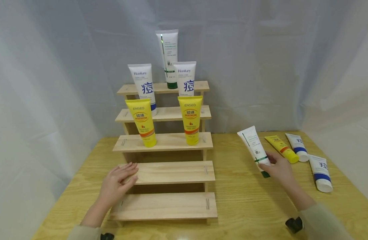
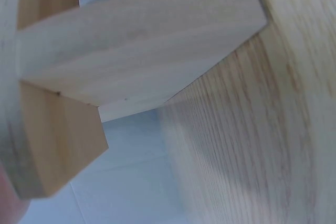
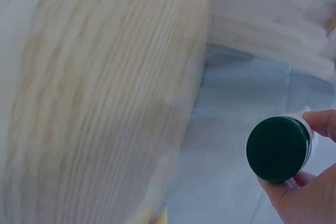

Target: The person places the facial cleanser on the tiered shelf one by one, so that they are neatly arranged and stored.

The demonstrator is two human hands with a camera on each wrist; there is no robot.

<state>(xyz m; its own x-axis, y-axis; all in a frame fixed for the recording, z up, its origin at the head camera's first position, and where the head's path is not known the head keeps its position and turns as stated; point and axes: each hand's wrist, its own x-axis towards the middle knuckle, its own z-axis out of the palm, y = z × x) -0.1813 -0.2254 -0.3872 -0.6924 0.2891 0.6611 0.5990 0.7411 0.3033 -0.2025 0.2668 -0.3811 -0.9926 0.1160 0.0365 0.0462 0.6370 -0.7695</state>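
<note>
In the head view my right hand (image 1: 278, 168) grips a white tube with green print (image 1: 253, 145) near its dark green cap, held tilted above the table. The right wrist view shows that green cap (image 3: 278, 149) end-on, with thumb and fingers around the tube. My left hand (image 1: 119, 181) rests on the left end of the second-lowest step of a wooden tiered rack (image 1: 172, 173). Two yellow tubes (image 1: 142, 123) stand on the middle step. Behind them are two white tubes with blue print (image 1: 143, 83), and a white-and-green tube (image 1: 169, 56) stands on the top step.
Right of the held tube, a yellow tube (image 1: 281, 148) and two white tubes with blue caps (image 1: 321, 173) lie on the wooden table (image 1: 238, 206). A pale curtain (image 1: 247, 66) hangs behind and at both sides.
</note>
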